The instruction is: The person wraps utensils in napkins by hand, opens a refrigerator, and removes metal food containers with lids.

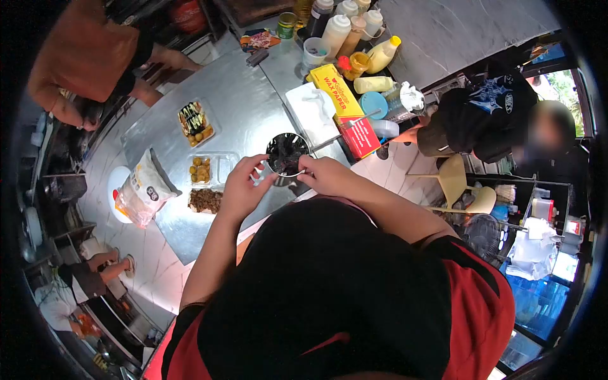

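Both hands are at a round bowl with dark contents, near the front edge of the metal table. My left hand grips its left rim between thumb and fingers. At the right rim, my right hand pinches the bowl. To the left lies an open clear tray with small round yellowish-brown pieces, and below it is a portion of brown crumbly food. Farther back sits a filled tray with striped topping and round pieces.
A plastic bag stands at the table's left edge. White tissue, a yellow wax paper box and several sauce bottles are at the back right. People stand at the left and right.
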`<state>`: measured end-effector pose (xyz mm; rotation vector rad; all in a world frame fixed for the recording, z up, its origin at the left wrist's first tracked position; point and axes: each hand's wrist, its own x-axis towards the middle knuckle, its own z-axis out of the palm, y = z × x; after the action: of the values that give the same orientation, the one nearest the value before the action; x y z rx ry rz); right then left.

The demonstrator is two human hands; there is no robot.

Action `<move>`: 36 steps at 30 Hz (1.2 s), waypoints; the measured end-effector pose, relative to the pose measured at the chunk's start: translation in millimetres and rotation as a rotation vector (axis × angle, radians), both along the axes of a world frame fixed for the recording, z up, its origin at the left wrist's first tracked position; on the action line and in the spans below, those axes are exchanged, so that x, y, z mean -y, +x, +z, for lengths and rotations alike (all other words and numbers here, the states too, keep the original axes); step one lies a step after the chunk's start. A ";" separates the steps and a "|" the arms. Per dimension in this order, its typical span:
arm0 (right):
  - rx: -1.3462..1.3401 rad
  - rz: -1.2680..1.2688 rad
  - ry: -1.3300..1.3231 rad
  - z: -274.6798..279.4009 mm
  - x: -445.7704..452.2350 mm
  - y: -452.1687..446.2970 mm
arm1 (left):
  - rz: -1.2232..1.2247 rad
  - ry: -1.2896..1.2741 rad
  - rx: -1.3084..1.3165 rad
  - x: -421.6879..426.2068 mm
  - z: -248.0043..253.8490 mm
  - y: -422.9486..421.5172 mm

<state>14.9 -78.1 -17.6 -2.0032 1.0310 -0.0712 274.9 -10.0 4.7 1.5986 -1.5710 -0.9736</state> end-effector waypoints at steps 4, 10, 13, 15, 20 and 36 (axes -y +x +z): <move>-0.035 0.000 0.141 30.5 0.2 -6.6 | -0.185 -0.275 0.147 19.5 -22.6 -6.9; 0.022 -0.012 0.047 31.9 0.2 -16.0 | -0.118 -0.260 0.160 36.6 -11.8 -11.6; -0.006 -0.031 -0.113 40.1 -2.7 0.6 | -0.040 -0.057 0.132 33.7 -14.8 -5.2; -0.100 -0.061 -0.234 42.7 -1.1 19.5 | 0.004 0.088 0.103 27.5 -20.7 1.1; -0.163 0.000 -0.413 35.1 14.7 39.1 | 0.009 0.205 -0.083 10.3 -32.6 -3.2; 0.180 0.154 -0.463 96.2 29.3 11.5 | 0.104 0.246 -0.203 -1.5 -46.2 -12.4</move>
<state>26.3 -107.4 78.6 -2.4329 0.7901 -0.4339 262.5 -8.5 -41.5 1.6682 -1.2569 -1.2677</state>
